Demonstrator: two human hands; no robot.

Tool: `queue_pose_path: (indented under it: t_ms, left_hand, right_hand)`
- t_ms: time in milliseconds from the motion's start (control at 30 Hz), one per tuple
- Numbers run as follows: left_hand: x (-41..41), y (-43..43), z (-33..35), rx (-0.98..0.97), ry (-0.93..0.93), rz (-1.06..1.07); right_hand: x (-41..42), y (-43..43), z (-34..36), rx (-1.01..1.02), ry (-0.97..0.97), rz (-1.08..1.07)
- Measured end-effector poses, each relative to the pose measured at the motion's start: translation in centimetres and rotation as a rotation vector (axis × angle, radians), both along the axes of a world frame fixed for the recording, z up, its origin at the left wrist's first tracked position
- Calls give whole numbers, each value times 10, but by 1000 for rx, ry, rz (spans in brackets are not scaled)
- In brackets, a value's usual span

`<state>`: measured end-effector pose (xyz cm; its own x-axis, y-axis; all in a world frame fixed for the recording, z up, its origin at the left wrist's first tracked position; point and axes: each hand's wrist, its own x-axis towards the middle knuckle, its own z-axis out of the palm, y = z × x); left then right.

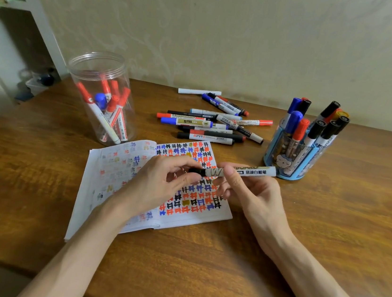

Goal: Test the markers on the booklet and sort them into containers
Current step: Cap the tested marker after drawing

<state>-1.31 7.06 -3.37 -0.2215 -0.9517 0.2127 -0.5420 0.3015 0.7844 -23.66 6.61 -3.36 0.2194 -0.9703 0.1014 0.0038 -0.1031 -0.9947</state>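
Observation:
I hold a white whiteboard marker level above the open booklet, whose right page is covered in red, blue and black test marks. My right hand grips the marker's barrel. My left hand pinches the black cap at its left end. A clear plastic jar at the back left holds several markers, mostly red-capped. A blue pen holder at the right holds several markers standing upright. A loose pile of markers lies on the table behind the booklet.
The wooden table runs to a beige wall at the back. A white shelf unit stands at the far left beyond the table's edge. The table's front edge is near my forearms.

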Motion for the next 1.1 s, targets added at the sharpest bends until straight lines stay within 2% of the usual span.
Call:
queue_pose_path:
  t_ms: [367, 633, 733, 833, 933, 1100]
  left_hand:
    - [-3, -2, -4, -110, -2, 27]
    - [-5, 1, -1, -51, 15, 24]
    - [-3, 0, 2, 23, 23, 12]
    - [2, -2, 7, 2, 78, 49]
    - [14, 0, 16, -37, 187, 147]
    - [32, 0, 37, -155, 396, 284]
  right_hand:
    - [7, 3, -5, -126, 0, -35]
    - [8, 3, -6, -161, 9, -14]
    - [7, -2, -4, -81, 17, 25]
    - [1, -8, -1, -22, -7, 5]
    - [-10, -15, 2, -30, -75, -111]
    - [-2, -22, 9, -130, 79, -86]
